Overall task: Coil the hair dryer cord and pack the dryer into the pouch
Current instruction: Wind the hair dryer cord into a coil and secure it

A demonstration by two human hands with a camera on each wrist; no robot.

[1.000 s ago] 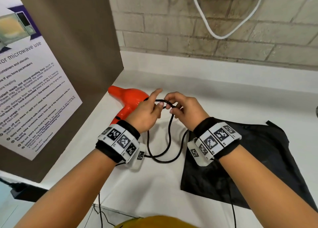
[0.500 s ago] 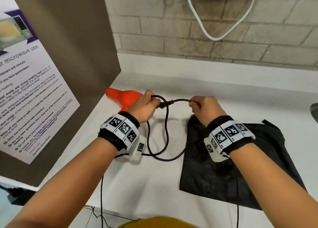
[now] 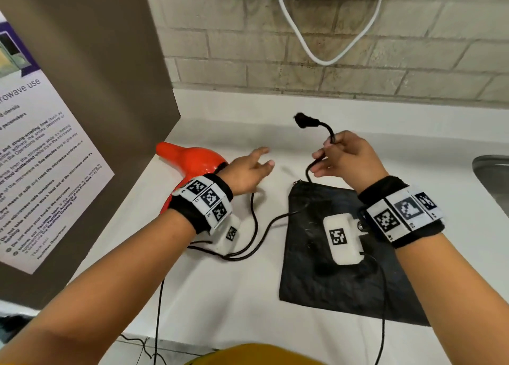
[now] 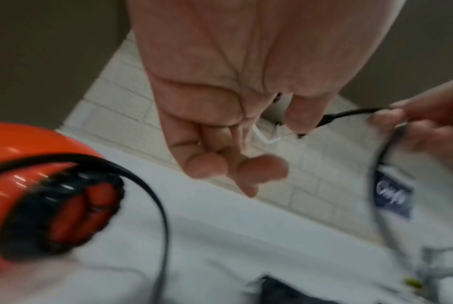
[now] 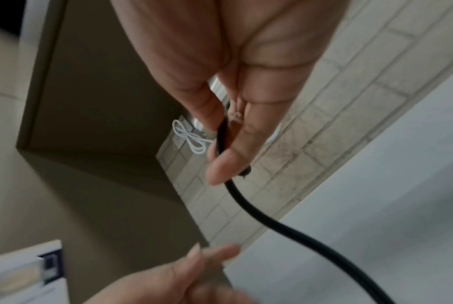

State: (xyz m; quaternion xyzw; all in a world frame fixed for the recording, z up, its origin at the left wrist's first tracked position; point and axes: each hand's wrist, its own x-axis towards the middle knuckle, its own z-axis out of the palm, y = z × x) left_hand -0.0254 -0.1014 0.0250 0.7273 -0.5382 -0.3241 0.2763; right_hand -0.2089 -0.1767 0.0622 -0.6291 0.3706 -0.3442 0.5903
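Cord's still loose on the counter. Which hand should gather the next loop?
Left, probably. The left hand is open and holds nothing, above the slack cord by the dryer. The right hand already pinches the plug end, lifted above the pouch.

Left arm: reaches forward from the lower left, forearm bare, a black wristband with white marker tiles round the wrist.
Left hand (image 3: 249, 169): raised, palm down, fingers loosely spread and pointing toward the other hand; it grips nothing.
Right arm: reaches forward from the lower right, forearm bare, the same kind of band on the wrist, a small white box under it.
Right hand (image 3: 344, 159): lifted, fingers curled, thumb and forefinger pinching the cord (image 3: 329, 136) a little below its plug end.
Gap: the two hands are apart, fingertips facing each other.
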